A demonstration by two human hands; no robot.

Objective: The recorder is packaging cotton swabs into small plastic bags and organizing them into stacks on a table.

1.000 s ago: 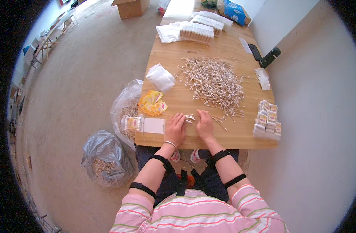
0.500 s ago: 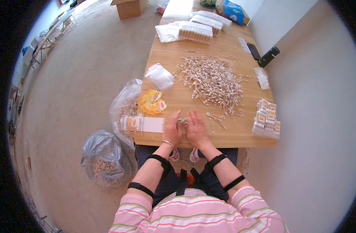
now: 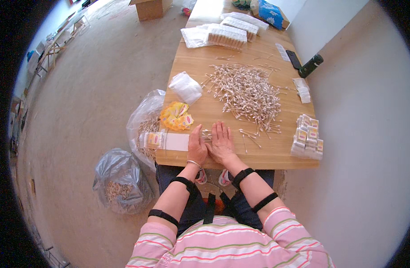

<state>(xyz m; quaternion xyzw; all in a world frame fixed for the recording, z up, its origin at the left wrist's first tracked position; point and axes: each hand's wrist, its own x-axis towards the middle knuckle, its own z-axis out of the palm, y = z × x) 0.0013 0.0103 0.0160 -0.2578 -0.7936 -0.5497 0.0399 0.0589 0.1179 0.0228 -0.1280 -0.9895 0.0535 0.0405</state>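
At the table's near edge, a small bunch of cotton swabs (image 3: 207, 135) lies between my hands. My left hand (image 3: 197, 146) stands on its side against the bunch, fingers stretched out together. Flat on the right side of it rests my right hand (image 3: 221, 143), its fingers extended and covering part of the swabs. The heels of both hands nearly meet. Left of my left hand are a white card (image 3: 177, 141) and a clear pack of swabs (image 3: 154, 140) with a yellow label. A few loose swabs (image 3: 250, 137) lie right of my right hand.
A big heap of swabs (image 3: 247, 91) covers the table's middle. Yellow labels (image 3: 176, 117) and clear bags (image 3: 185, 87) lie at left, filled packs (image 3: 307, 137) at right. Bundled packs (image 3: 227, 35) sit far back. Bags of swabs (image 3: 123, 178) stand on the floor.
My right hand has moved slightly left, closer to my left hand, narrowing the gap around the swabs. My left hand has barely moved.
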